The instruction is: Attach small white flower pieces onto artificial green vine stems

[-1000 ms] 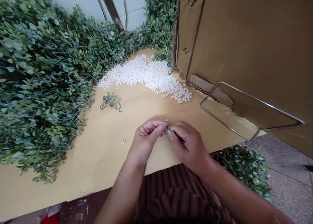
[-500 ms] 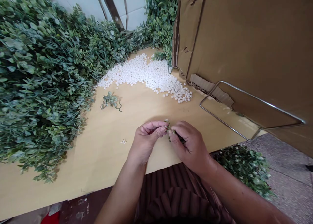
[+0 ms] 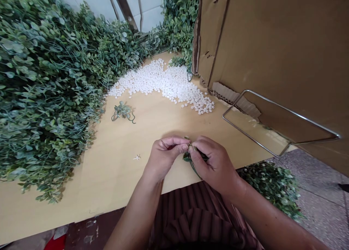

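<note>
My left hand (image 3: 166, 153) and my right hand (image 3: 211, 159) meet fingertip to fingertip above the front of the table. Between them is a small sprig of artificial greenery (image 3: 187, 157), with its dark leaves and a stem hanging below the right fingers. The right thumb and forefinger pinch the sprig. The left thumb and forefinger are pinched against its tip; whatever lies between them is hidden. Beyond the hands spreads a heap of small white plastic pieces (image 3: 163, 80). A loose sprig with curled stems (image 3: 123, 111) lies to the left, and a tiny white star-shaped piece (image 3: 137, 157) sits nearer.
A large mass of artificial foliage (image 3: 49, 79) covers the table's left side. At the right stand a cardboard box (image 3: 272, 53) and a bent metal wire frame (image 3: 256, 144). More greenery (image 3: 272, 186) is below the table edge (image 3: 109, 199) at right.
The sprig has turned in my fingers: its leaves and stem now show below the right hand. The white bit seen at its tip is now out of sight.
</note>
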`<control>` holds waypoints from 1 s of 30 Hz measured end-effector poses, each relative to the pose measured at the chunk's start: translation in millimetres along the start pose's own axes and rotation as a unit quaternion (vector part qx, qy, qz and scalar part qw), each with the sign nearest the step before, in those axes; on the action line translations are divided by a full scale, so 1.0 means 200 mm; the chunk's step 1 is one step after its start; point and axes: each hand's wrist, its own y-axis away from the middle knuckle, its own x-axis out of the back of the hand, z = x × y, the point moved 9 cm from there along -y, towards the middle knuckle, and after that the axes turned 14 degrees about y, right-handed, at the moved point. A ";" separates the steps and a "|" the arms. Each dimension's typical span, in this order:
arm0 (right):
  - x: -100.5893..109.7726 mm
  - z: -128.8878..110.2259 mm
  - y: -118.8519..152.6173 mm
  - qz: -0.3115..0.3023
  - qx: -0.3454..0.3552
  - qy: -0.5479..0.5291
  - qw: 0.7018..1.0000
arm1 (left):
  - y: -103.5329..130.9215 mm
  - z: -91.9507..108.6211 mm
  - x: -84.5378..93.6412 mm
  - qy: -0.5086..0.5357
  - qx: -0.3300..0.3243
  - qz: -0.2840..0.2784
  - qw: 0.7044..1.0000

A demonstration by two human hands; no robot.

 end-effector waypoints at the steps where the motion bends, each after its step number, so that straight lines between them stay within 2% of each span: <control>1: 0.00 0.00 0.00 -0.004 0.000 -0.006 1.000 | 0.00 0.00 0.00 0.001 0.001 0.000 1.000; 8: -0.01 0.00 0.00 0.007 0.005 -0.030 1.000 | 0.00 0.00 0.01 -0.006 -0.001 0.000 1.000; 18: -0.02 0.04 0.01 -0.009 -0.023 -0.037 0.999 | -0.02 0.03 -0.06 -0.059 -0.001 -0.059 0.997; 24: -0.03 0.04 0.02 -0.018 -0.026 -0.029 0.999 | -0.01 0.03 -0.05 -0.049 -0.006 -0.041 0.998; 30: -0.04 0.06 -0.01 -0.035 -0.054 -0.075 0.995 | 0.01 0.03 -0.03 -0.036 -0.026 0.011 0.999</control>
